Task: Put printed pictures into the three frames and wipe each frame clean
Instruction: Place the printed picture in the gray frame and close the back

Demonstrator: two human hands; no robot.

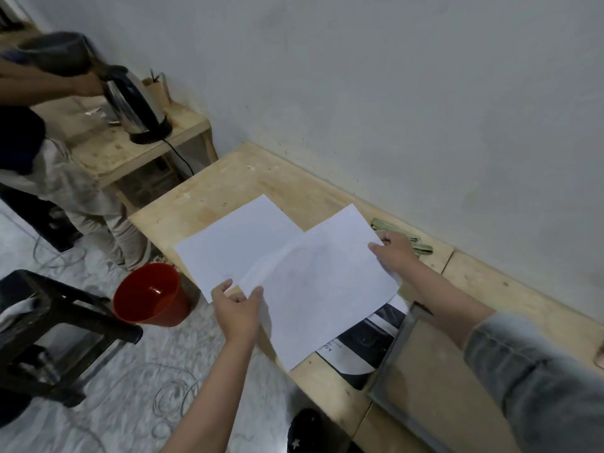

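Nearest the camera, at five o'clock, a grey sleeve [536, 380] covers the person's right forearm, which reaches up toward one o'clock. The right hand [397, 253] pinches the far right edge of a white sheet [317, 282], thumb on top and fingers curled beneath. The left forearm comes up bare from six o'clock; the left hand [237, 308] grips the sheet's near left edge, thumb over the paper and fingers curled. The sheet is held blank side up, slightly bowed, above the wooden table [248, 178].

A second white sheet [235, 243] lies flat at ten o'clock of the held one, partly overlapped by it, its near corner just reaching the table's left edge. Beyond it, toward eleven o'clock, bare tabletop runs to the wall. Under the held sheet's near corner a dark printed picture [362, 351] shows, and at four o'clock a frame [434, 371] lies flat, grey rim around a brown panel, touching that print. A folded greenish cloth [402, 235] sits against the wall just past the right hand.

Off the table's left edge stands a red bucket [152, 295] on the floor, a dark stool [55, 325] at nine o'clock. At eleven o'clock another person handles a kettle [137, 109] on a smaller table.
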